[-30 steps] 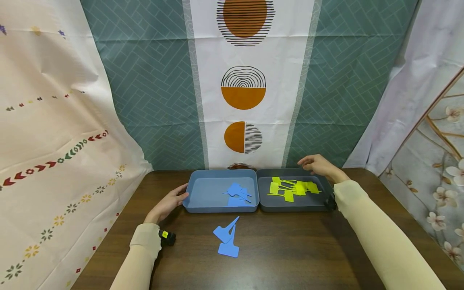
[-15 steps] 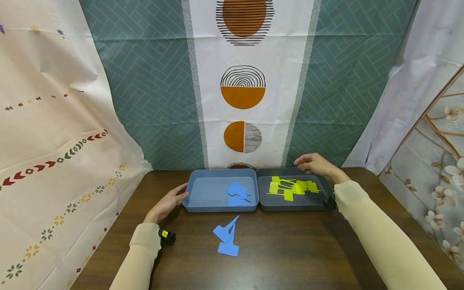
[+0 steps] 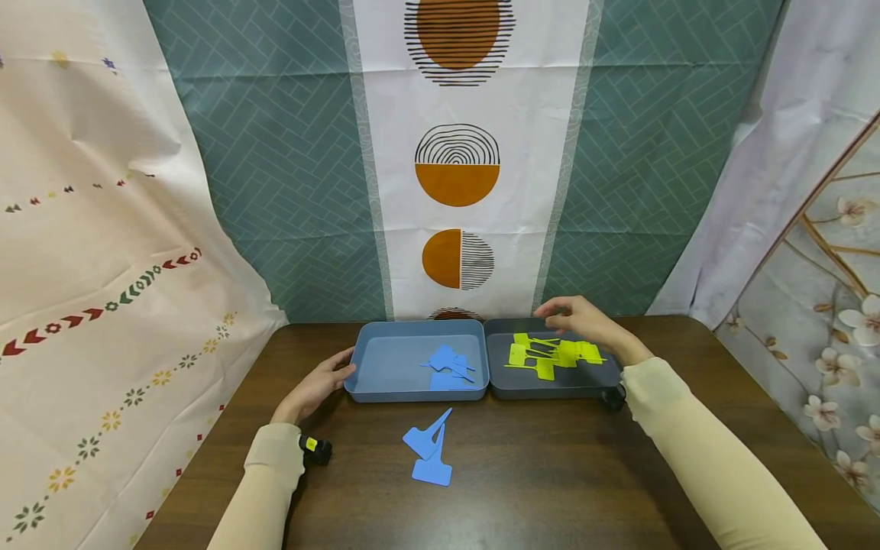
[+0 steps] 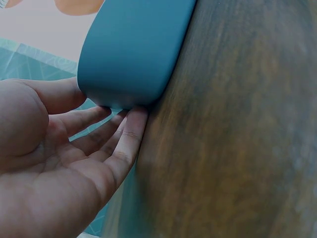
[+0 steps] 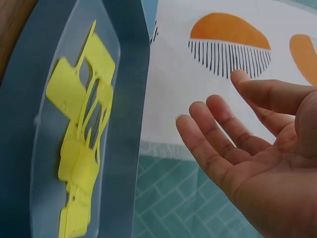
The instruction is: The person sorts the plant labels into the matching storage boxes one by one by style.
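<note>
My left hand (image 3: 316, 388) touches the left end of a blue-grey tray (image 3: 385, 363) with its fingertips, seen close in the left wrist view. Several flat blue T-shaped plant labels (image 3: 445, 359) lie at that tray's right side. Over the back of a dark grey tray (image 3: 550, 394) hovers my right hand (image 3: 584, 321), fingers loosely bent and holding nothing. Below it, a heap of yellow plant labels (image 5: 81, 163) lies inside the dark tray. Two more blue labels (image 3: 432, 472) overlap on the table in front of the trays.
Both trays stand side by side at the back of a brown wooden table (image 3: 536, 473). A patterned curtain (image 3: 302, 191) hangs right behind them. Cloths hang at the left and right sides.
My right hand has moved left above the dark tray. The left hand stays at its tray, and the labels lie as before. The head view has shifted slightly.
</note>
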`<state>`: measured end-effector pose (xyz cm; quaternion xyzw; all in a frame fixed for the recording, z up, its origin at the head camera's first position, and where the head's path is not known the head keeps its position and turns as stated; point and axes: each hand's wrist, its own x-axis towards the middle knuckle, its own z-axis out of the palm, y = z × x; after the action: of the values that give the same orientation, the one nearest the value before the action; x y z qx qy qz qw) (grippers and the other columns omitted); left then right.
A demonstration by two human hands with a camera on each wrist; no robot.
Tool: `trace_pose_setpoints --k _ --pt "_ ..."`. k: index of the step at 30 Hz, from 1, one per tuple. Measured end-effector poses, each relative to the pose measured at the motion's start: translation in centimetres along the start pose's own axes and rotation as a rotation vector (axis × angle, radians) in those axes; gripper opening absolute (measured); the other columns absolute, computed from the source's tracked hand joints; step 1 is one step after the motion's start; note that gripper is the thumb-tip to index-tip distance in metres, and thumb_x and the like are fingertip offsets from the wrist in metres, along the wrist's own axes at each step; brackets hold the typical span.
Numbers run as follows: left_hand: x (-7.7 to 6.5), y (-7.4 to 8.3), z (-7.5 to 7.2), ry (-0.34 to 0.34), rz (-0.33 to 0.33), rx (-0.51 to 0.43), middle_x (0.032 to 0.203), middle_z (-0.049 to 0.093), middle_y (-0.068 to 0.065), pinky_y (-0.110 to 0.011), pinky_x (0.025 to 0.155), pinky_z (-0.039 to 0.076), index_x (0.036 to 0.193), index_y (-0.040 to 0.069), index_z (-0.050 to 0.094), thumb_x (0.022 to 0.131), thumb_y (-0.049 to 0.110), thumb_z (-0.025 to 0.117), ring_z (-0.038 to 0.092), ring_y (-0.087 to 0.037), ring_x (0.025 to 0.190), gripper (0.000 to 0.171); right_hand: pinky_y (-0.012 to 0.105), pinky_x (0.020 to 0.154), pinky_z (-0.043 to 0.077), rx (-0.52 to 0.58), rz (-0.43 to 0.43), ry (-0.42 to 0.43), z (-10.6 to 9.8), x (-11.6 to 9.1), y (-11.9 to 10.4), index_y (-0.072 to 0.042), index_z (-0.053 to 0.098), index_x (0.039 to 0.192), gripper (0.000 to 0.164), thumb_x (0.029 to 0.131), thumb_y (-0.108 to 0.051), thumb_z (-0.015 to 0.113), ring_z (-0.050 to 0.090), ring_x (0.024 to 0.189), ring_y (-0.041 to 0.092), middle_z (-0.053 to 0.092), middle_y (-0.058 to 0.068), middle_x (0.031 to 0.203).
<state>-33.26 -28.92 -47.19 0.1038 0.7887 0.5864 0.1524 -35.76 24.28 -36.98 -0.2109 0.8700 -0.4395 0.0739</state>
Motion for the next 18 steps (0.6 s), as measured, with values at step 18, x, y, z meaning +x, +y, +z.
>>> trace_pose_setpoints --k 18 --pt "0.0 0.0 0.1 0.002 0.006 -0.003 0.167 0.017 -0.030 -0.061 0.122 0.026 0.166 -0.002 0.011 0.114 0.014 0.040 0.029 -0.047 0.151 0.061 0.051 0.099 0.055 0.139 -0.086 -0.086 4.5 0.2 -2.3 0.000 0.067 0.129 0.027 0.107 -0.010 0.057 0.057 0.120 0.046 0.066 0.017 0.125"
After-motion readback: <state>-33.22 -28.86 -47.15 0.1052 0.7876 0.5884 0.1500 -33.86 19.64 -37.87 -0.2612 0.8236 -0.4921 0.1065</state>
